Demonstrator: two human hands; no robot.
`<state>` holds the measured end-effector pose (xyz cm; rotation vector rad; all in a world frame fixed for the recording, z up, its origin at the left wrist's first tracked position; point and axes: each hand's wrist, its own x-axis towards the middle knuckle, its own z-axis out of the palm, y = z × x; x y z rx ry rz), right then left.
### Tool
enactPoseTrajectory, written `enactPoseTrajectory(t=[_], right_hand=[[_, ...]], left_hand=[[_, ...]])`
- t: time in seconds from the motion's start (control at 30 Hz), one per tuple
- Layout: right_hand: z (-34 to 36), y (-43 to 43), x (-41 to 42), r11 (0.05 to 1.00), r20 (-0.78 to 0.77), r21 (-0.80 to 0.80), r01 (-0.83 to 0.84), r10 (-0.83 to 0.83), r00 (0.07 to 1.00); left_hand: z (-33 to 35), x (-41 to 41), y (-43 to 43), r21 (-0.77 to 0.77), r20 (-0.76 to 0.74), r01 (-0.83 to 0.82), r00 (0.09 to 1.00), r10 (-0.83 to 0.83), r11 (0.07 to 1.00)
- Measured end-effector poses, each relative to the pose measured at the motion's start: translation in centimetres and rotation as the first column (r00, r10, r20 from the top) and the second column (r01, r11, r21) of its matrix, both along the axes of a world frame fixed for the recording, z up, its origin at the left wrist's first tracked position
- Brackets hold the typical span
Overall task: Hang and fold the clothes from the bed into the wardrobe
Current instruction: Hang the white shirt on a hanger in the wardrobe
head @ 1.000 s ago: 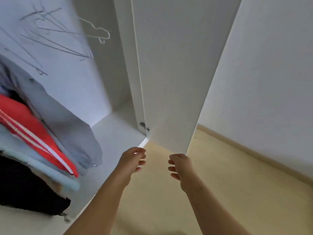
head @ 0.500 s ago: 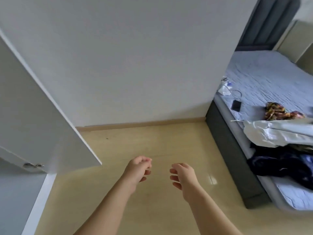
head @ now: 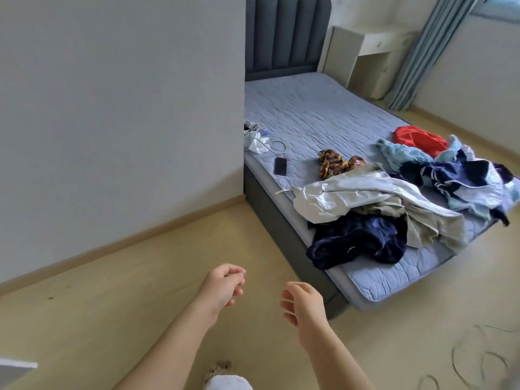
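Note:
A heap of clothes lies on the blue quilted bed: a pale grey-white garment, a dark navy one near the bed's edge, a navy-and-white jacket, a light blue piece, a red one and a patterned orange-black one. My left hand and my right hand hang over the floor, short of the bed, fingers loosely curled and holding nothing. The wardrobe is out of sight except a white corner at bottom left.
A phone, a cable and small white items lie on the mattress by the grey wall. Wire hangers lie on the wooden floor at the right. A desk and a curtain stand beyond the bed.
The view has swung right from the wardrobe interior past the wall to the bed. Both hands stay empty and held out in front, in much the same pose.

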<state>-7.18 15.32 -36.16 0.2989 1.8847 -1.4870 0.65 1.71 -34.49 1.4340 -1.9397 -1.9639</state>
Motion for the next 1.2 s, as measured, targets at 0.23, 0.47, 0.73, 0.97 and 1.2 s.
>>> enactPoseTrajectory(t=[0.23, 0.47, 0.73, 0.97, 1.2], right_hand=[[-1.0, -0.7, -11.0, 0.998, -0.143, 0.065, 0.003, 0.006, 0.99], [-1.5, -2.4, -24.4, 0.978, -0.143, 0.12, 0.17, -0.153, 0.978], [-3.0, 2.0, -35.0, 0.933, -0.091, 0.095, 0.346, -0.338, 0.937], [-6.6, 9.3, -49.8, 0.957, -0.057, 0.144, 0.253, -0.247, 0.967], [-10.0, 15.6, -64.9, 0.972, 0.037, 0.232, -0.042, 0.034, 0.999]], left_hand=[[-1.8, -13.3, 0.1, 0.002, -0.055, 0.096, 0.994, -0.096, 0.995], [-2.2, -27.8, -2.9, -0.016, 0.009, 0.24, 0.971, -0.24, 0.971], [-3.3, -41.1, -0.8, -0.024, 0.107, 0.383, 0.919, -0.379, 0.923], [-7.6, -54.3, 5.7, 0.006, 0.136, 0.362, 0.923, -0.36, 0.932], [-12.0, -63.6, 12.8, 0.016, 0.32, 0.122, 0.94, -0.12, 0.992]])
